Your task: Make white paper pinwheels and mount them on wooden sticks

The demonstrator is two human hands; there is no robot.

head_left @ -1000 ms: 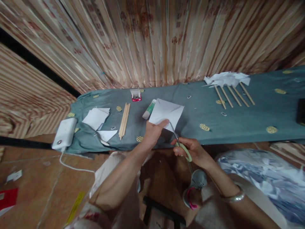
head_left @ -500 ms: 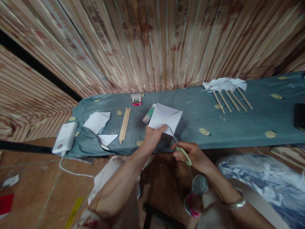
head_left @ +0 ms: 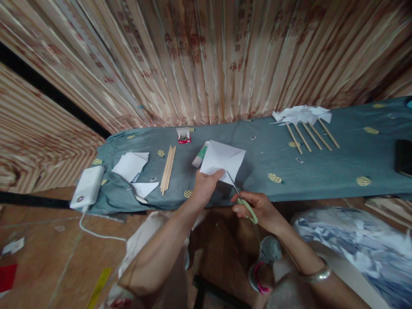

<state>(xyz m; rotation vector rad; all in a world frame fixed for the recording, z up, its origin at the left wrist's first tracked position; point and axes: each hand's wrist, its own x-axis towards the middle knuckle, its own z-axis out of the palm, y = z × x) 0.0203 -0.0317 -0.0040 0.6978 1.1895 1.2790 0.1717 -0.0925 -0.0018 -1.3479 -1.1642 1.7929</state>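
Note:
My left hand (head_left: 206, 183) pinches a square sheet of white paper (head_left: 223, 158) by its near edge, thumb on top, above the cloth. In my right hand (head_left: 254, 207) is a pair of scissors (head_left: 247, 209) with pale green handles. Their blades meet the paper's near corner, just right of my left thumb. Behind the sheet lies a green and white tube (head_left: 201, 155), partly covered by it. To the left are a bundle of thin wooden sticks (head_left: 168, 171), a small red box of pins (head_left: 184, 136) and a stack of white paper (head_left: 131, 166).
At the back right, several white paper pinwheels on sticks (head_left: 304, 118) lie on the green cloth (head_left: 334, 171). A white power bank (head_left: 87, 187) with a cable sits at the left end. A dark object (head_left: 404, 157) rests at the right. Curtains (head_left: 206, 64) hang behind.
The view has shifted very slightly. My hands, the paper and the scissors hold nearly the same positions, with the blades still at the sheet's near corner.

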